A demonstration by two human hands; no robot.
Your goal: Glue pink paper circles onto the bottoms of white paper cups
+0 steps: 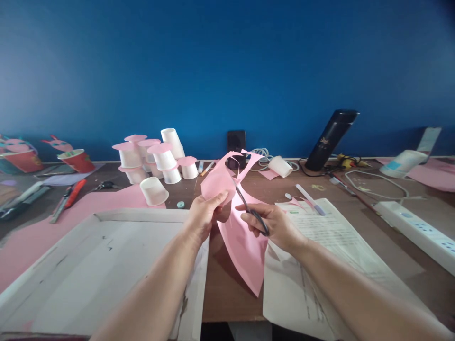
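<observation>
My left hand (206,210) pinches a sheet of pink paper (245,237) between thumb and fingers, above the middle of the desk. The sheet has curved cut edges; a rounded part stands up over my left hand and a long pointed part hangs down toward the desk's front edge. In my right hand (272,222) is a pair of dark-handled scissors (261,221), my fingers through and around the handles. Its blades lie against the paper, just right of my left thumb. Whether the blades are closed cannot be made out.
White paper cups with pink tops (163,158) stand stacked at the back left. A white box lid (135,274) lies at front left, printed sheets (320,246) at right. Behind are a phone (236,142), a black flask (330,139) and cables; a power strip (419,232) lies far right.
</observation>
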